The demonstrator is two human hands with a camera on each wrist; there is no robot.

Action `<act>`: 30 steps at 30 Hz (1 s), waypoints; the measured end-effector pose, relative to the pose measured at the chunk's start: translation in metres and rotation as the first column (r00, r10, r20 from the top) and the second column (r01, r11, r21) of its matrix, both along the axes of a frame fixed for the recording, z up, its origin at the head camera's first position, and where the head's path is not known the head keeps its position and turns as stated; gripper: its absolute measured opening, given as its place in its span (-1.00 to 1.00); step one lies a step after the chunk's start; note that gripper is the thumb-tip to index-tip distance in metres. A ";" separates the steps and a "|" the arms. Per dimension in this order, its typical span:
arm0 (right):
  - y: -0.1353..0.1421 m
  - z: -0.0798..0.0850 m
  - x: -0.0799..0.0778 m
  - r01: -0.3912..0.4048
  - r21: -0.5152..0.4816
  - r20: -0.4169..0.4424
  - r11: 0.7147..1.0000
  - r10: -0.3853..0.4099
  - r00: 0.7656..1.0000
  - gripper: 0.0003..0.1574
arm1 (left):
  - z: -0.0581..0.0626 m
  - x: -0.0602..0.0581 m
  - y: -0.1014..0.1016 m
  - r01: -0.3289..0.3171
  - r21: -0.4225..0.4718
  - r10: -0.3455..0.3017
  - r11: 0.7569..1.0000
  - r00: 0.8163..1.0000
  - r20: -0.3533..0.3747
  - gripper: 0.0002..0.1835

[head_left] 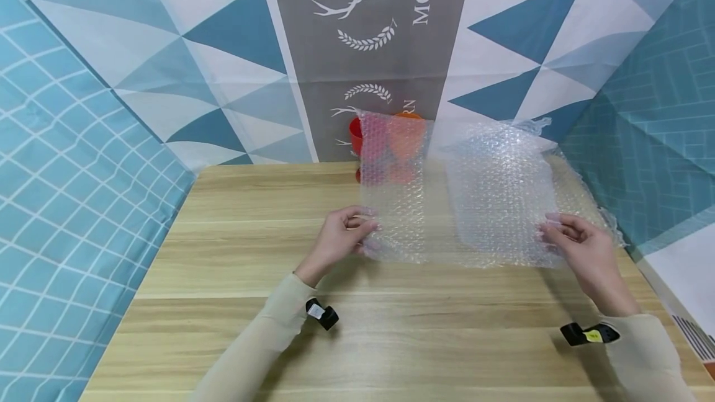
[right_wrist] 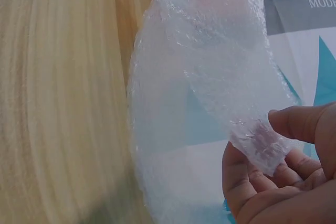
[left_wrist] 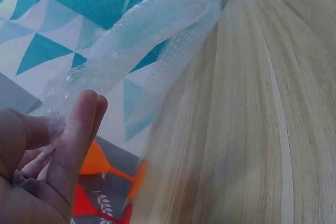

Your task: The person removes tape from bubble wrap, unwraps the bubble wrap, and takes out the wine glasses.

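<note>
A sheet of clear bubble wrap point(head_left: 497, 185) is stretched between both hands above the wooden table. My left hand point(head_left: 349, 230) pinches its near left corner between thumb and fingers. At the near right corner, my right hand point(head_left: 581, 247) pinches the sheet the same way. In the left wrist view the bubble wrap point(left_wrist: 142, 30) runs up to the other hand; the right wrist view shows the wrap point(right_wrist: 226, 61) folded partly over itself. Behind the sheet's left part stand a red goblet point(head_left: 355, 135) and an orange goblet point(head_left: 410, 116), both mostly seen through the plastic.
More bubble wrap point(head_left: 581, 191) lies toward the table's right back edge. The wooden table point(head_left: 246, 265) meets a patterned cloth backdrop point(head_left: 234, 48) behind, with blue tiled-look cloth point(head_left: 67, 203) at the left. Black wrist cameras sit on both sleeves.
</note>
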State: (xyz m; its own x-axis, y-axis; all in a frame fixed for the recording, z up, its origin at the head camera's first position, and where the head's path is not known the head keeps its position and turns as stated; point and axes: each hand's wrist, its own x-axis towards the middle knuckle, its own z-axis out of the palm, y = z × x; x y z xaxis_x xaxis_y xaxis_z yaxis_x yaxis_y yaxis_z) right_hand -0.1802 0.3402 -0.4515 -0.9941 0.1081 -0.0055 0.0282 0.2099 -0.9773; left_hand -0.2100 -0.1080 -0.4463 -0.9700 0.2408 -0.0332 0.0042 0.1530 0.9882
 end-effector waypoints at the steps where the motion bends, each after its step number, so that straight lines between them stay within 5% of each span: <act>1: 0.001 0.000 0.001 0.005 0.022 0.002 1.000 -0.005 1.000 -0.68 | 0.000 0.000 0.001 0.002 0.006 -0.002 1.000 1.000 -0.002 -0.73; 8: 0.010 -0.002 0.007 0.024 0.169 0.029 0.985 -0.029 0.999 -0.71 | 0.001 -0.002 0.010 0.021 0.063 -0.020 0.998 1.000 -0.010 -0.71; 17: 0.019 -0.012 0.016 0.029 -0.016 0.069 0.999 -0.028 0.997 -0.74 | -0.003 -0.003 0.019 0.025 0.042 -0.023 0.999 0.998 -0.056 -0.73; 24: 0.032 -0.016 0.018 0.061 -0.193 0.020 0.979 -0.058 0.998 -0.71 | -0.004 -0.004 0.029 0.072 0.028 -0.070 0.997 0.996 -0.056 -0.66; 30: 0.043 -0.019 0.017 0.115 -0.168 0.018 0.979 -0.114 0.993 -0.75 | -0.008 -0.003 0.040 0.175 0.070 -0.175 0.982 0.985 -0.011 -0.47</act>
State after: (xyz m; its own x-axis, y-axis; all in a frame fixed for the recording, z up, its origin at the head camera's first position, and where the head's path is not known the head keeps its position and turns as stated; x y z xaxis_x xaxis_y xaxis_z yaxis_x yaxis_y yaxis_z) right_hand -0.1631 0.3828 -0.4701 -0.9751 0.2179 -0.0416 0.0508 0.0371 -0.9980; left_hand -0.2135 -0.0681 -0.4545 -0.9129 0.4082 -0.0053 0.0297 0.0795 0.9964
